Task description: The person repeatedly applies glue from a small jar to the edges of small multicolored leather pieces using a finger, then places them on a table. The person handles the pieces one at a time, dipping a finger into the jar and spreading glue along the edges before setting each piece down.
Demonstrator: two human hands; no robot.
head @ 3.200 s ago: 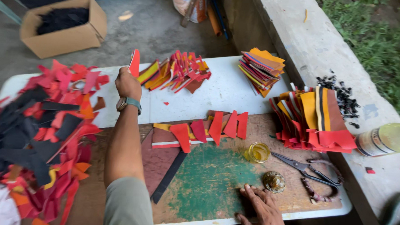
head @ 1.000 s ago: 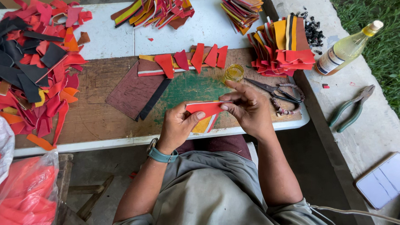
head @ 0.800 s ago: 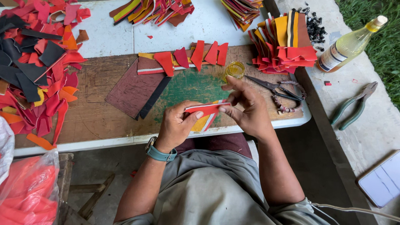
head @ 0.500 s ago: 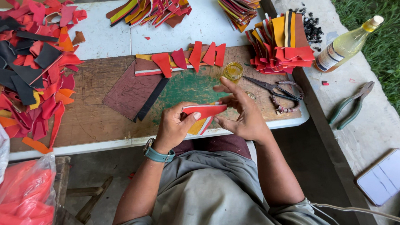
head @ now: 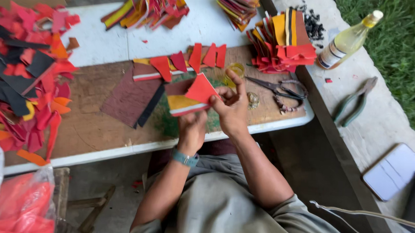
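Both my hands hold a small stack of cut material pieces above the near edge of the white table. On top is a red piece, tilted up; under it lies a yellow piece with a white and red edge. My left hand, with a teal wristband, grips the stack from below. My right hand pinches the red piece at its right side. A row of red cut pieces lies just beyond on a brown board.
Red and black scraps heap at the left. Sorted coloured stacks sit at the right, with scissors and a small jar nearby. A bottle, pliers and a flat white case lie on the concrete ledge.
The red piece, held flat between my hands before, is now tilted up on the stack. My hands sit a little higher over the table.
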